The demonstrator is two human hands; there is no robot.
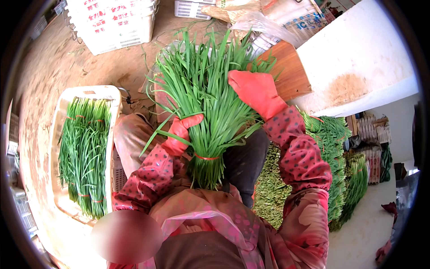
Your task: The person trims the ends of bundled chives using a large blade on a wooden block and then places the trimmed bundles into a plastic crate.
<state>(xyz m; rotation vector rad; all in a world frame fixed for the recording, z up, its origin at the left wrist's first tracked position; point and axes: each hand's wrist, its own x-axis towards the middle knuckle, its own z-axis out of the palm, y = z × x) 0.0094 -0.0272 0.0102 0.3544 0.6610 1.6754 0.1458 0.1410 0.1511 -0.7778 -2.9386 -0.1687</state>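
Note:
A large bunch of green garlic chives [208,97] stands in front of my body, its leaves fanning out toward the top. A red band [206,157] circles its stalks near the cut ends, which rest against my lap. My left hand [183,131], in a red rubber glove, grips the left side of the bunch, with the thumb across the leaves. On the upper right, my right hand [255,92], gloved alike, lies bent against the leaves. Its fingers are turned away and hidden, so I cannot tell whether they close on any leaves.
At left, a cream plastic crate [116,134] holds several banded chive bundles [87,151]. More bundles [331,144] are stacked at right beside a white wall [362,57]. White crates [114,23] bearing red writing stand on the dirt floor [67,64]. A wooden board [289,72] leans ahead.

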